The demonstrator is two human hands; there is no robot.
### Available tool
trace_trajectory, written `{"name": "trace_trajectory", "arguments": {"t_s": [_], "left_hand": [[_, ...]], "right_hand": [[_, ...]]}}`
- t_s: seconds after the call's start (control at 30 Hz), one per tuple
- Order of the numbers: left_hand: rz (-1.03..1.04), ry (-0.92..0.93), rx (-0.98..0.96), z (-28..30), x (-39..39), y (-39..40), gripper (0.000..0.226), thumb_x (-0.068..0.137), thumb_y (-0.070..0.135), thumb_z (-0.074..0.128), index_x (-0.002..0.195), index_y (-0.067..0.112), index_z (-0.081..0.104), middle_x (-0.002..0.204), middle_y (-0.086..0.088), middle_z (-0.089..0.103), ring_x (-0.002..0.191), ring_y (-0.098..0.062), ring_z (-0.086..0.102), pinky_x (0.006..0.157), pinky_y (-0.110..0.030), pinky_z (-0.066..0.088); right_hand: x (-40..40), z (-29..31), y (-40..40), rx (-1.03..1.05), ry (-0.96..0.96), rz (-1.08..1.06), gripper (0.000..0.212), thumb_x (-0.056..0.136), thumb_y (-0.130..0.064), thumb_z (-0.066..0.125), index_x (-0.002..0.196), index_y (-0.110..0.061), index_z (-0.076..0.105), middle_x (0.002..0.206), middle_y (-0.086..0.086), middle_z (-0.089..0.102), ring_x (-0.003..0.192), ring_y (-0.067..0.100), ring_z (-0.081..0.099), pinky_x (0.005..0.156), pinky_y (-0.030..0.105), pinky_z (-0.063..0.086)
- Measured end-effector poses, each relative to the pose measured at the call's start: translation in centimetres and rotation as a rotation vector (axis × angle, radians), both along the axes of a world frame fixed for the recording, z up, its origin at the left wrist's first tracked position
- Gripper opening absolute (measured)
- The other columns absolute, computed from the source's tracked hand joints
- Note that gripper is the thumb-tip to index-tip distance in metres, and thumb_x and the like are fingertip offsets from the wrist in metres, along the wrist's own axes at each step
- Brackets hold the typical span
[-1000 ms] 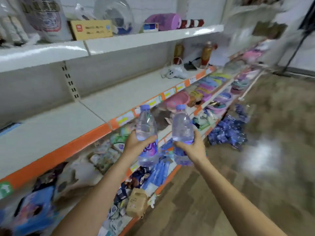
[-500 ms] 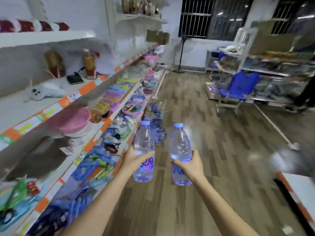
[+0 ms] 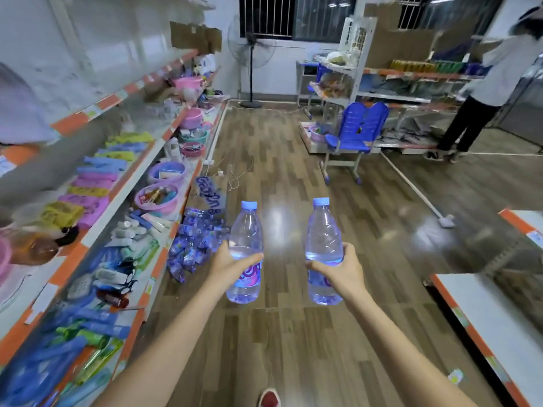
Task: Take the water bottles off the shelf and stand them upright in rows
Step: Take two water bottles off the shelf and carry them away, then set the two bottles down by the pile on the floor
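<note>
Bottles upright, caps up, carried over aisle floor: left hand wraps left bottle, right hand wraps right bottle. White shelf lower right, probably drop spot, nearer right hand.

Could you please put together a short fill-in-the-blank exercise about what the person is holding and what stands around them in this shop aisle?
1. Each hand grips one water ____.
2. The caps of the left bottle and the right bottle are coloured ____.
3. The left hand and the right hand hold both bottles ____, caps up.
4. Beyond the bottles, on the wooden floor, stands a blue ____.

Missing words: bottle; blue; upright; chair
</note>
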State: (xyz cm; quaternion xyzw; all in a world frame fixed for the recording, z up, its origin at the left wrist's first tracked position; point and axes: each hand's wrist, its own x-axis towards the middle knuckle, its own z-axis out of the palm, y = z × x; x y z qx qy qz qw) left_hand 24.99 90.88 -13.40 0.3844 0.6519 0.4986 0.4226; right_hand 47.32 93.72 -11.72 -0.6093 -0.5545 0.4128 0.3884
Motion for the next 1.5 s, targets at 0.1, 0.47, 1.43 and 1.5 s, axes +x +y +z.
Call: {"name": "trace_trajectory", "arguments": {"t_s": [0.1,0.47,1.43,1.5], "left_hand": [[-0.044,-0.025,-0.023,-0.1,0.7,7.6,0.065,0.049,0.034,0.085,0.104,0.012,0.06,0.095,-0.004,0.072,0.088,-0.022,0.069,0.079,-0.037,0.057],[-0.048,-0.033,0.026,-1.3,3.8,31.2,0.052,0.063,0.012,0.083,0.106,0.008,0.054,0.092,-0.005,0.066,0.078,-0.017,0.064,0.065,-0.025,0.052],[0.93,-0.093,-0.347,-11.2,-15.8,61.0,0.073,0.044,0.043,0.087,0.102,0.008,0.061,0.099,-0.007,0.07,0.096,-0.021,0.066,0.085,-0.036,0.051],[1.031,-0.122,-0.388,-10.9,-16.9,61.4,0.063,0.051,0.039,0.087,0.099,0.008,0.061,0.099,-0.004,0.069,0.092,-0.017,0.063,0.084,-0.034,0.049]], "right_hand": [[1.0,0.5,6.5,-0.006,-0.031,-0.046,0.064,0.046,-0.034,0.075,0.1,-0.017,0.046,0.087,-0.011,0.06,0.075,0.008,0.061,0.062,0.024,0.047],[5.3,-0.8,28.7,0.016,-0.084,-0.122,0.056,0.062,-0.022,0.082,0.102,-0.017,0.043,0.086,-0.018,0.053,0.076,-0.001,0.055,0.06,0.017,0.04],[-22.4,-8.1,80.2,-0.246,-0.111,0.883,0.065,0.04,-0.027,0.084,0.093,-0.015,0.049,0.091,0.006,0.06,0.084,0.025,0.061,0.069,0.029,0.049],[-25.1,-8.5,81.9,-0.271,-0.16,0.956,0.084,0.032,-0.04,0.085,0.101,-0.01,0.049,0.097,0.01,0.06,0.088,0.027,0.062,0.072,0.032,0.052]]}}
